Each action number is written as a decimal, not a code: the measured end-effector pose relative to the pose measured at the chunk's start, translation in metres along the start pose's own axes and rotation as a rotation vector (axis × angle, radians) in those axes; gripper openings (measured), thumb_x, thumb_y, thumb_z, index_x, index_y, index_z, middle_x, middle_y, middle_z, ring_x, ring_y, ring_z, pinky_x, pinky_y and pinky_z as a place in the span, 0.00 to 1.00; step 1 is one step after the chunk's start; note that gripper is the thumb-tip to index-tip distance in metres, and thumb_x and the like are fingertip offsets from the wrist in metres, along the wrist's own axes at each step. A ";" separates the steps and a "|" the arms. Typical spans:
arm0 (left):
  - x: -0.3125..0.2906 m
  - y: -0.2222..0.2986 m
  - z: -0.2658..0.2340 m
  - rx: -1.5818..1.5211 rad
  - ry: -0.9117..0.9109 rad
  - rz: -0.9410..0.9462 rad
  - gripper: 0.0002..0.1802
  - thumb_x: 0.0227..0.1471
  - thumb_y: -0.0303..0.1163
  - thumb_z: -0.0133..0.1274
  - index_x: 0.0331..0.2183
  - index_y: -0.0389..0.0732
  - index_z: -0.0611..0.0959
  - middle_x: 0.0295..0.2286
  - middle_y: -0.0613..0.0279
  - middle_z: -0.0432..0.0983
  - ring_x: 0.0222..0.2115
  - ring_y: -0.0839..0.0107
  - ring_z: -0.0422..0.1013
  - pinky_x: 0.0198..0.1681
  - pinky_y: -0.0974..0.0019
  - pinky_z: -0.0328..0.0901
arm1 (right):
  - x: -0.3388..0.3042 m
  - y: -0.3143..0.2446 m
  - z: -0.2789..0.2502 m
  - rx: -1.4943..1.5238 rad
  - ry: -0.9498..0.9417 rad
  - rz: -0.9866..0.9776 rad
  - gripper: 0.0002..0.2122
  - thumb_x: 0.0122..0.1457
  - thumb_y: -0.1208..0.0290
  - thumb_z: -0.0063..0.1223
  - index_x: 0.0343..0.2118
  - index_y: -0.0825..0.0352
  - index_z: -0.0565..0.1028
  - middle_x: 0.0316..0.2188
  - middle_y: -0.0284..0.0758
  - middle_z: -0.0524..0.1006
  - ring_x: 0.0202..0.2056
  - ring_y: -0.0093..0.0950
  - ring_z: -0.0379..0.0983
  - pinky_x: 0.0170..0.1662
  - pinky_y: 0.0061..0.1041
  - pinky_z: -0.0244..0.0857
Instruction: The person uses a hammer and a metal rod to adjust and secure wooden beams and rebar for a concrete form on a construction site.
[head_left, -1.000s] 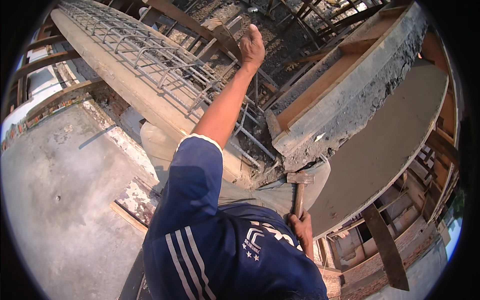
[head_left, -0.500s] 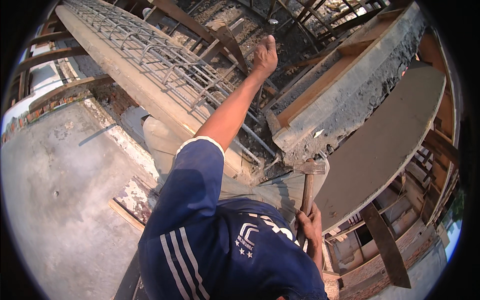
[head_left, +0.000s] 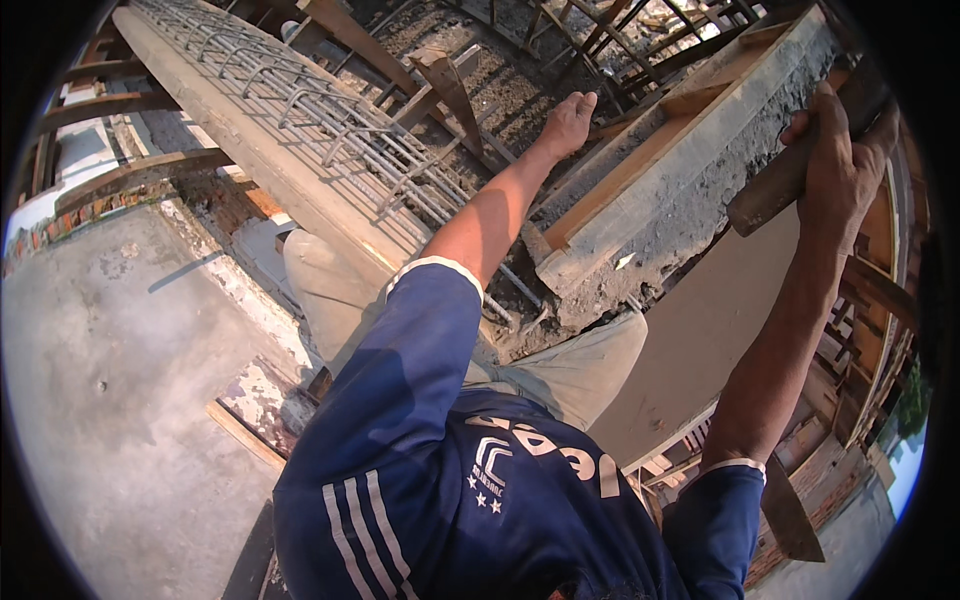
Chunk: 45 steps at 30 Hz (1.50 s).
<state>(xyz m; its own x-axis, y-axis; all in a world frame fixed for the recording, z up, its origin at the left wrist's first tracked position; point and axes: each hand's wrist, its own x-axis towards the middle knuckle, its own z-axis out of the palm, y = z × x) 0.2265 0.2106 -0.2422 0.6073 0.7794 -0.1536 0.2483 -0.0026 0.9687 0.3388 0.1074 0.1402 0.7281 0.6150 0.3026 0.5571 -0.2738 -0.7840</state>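
Observation:
My left hand (head_left: pixel 568 124) is stretched out ahead of me, closed into a fist with the thumb on top. Whatever it may hold is hidden from this side. It is beside the wooden formwork (head_left: pixel 650 180) along a rough concrete beam (head_left: pixel 690 205). Raised at the upper right, my right hand (head_left: pixel 848 165) is wrapped round the wooden handle of a hammer (head_left: pixel 770 195). The butt of the handle points down and left; the far end is dark near the picture's rim.
A rebar cage (head_left: pixel 335 135) lies along a long pale beam (head_left: pixel 240 150) on the left. My trousered legs (head_left: pixel 575 365) are at the beams' near ends. A smooth grey slab (head_left: pixel 670 345) lies to the right. Loose timber (head_left: pixel 450 95) crosses the rubble ahead.
My right hand has swung the hammer from beside my torso up to the far right. My left fist has shifted right and slightly nearer.

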 end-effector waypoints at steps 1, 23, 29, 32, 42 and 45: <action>0.003 -0.015 -0.014 0.024 0.054 -0.008 0.38 0.63 0.65 0.32 0.43 0.37 0.75 0.40 0.41 0.73 0.43 0.40 0.70 0.44 0.43 0.63 | -0.013 0.017 0.032 0.013 -0.190 0.051 0.30 0.61 0.67 0.52 0.64 0.63 0.55 0.21 0.31 0.76 0.21 0.22 0.72 0.24 0.23 0.67; -0.021 0.002 -0.035 0.040 -0.081 -0.010 0.38 0.62 0.66 0.33 0.37 0.36 0.75 0.31 0.49 0.72 0.35 0.54 0.69 0.42 0.53 0.63 | -0.057 0.073 0.080 -0.175 -0.736 0.286 0.34 0.58 0.71 0.49 0.68 0.47 0.53 0.26 0.41 0.77 0.20 0.26 0.75 0.23 0.28 0.71; -0.045 -0.011 -0.025 -0.034 -0.081 -0.098 0.49 0.58 0.69 0.39 0.58 0.31 0.68 0.54 0.39 0.69 0.59 0.47 0.61 0.61 0.57 0.58 | -0.109 0.049 0.036 -0.029 -0.751 0.576 0.36 0.55 0.75 0.49 0.69 0.53 0.53 0.24 0.32 0.71 0.18 0.22 0.68 0.22 0.26 0.67; -0.050 0.003 -0.040 0.089 -0.158 -0.113 0.46 0.56 0.68 0.44 0.51 0.30 0.75 0.47 0.40 0.74 0.51 0.49 0.69 0.54 0.58 0.64 | -0.168 0.049 -0.015 0.110 -0.680 0.616 0.38 0.54 0.79 0.49 0.70 0.53 0.51 0.26 0.32 0.70 0.18 0.21 0.68 0.21 0.24 0.65; -0.194 0.030 -0.084 0.158 -0.669 0.171 0.36 0.60 0.57 0.50 0.16 0.35 0.71 0.11 0.65 0.60 0.18 0.74 0.58 0.23 0.60 0.55 | -0.417 0.110 -0.077 0.254 -0.532 1.198 0.19 0.57 0.76 0.52 0.52 0.68 0.63 0.22 0.33 0.70 0.16 0.24 0.70 0.19 0.25 0.65; -0.186 0.058 -0.098 0.081 -0.164 0.003 0.36 0.60 0.58 0.50 0.15 0.36 0.71 0.12 0.64 0.62 0.17 0.73 0.60 0.24 0.59 0.56 | -0.418 0.113 -0.077 0.228 -0.571 1.167 0.19 0.57 0.76 0.51 0.52 0.68 0.65 0.23 0.32 0.70 0.16 0.23 0.68 0.19 0.25 0.65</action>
<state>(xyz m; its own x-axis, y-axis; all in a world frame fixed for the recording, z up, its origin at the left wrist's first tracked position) 0.0541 0.1268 -0.1388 0.7217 0.6665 -0.1872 0.3022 -0.0600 0.9514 0.1280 -0.2376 -0.0333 0.4304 0.3429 -0.8350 -0.3995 -0.7572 -0.5168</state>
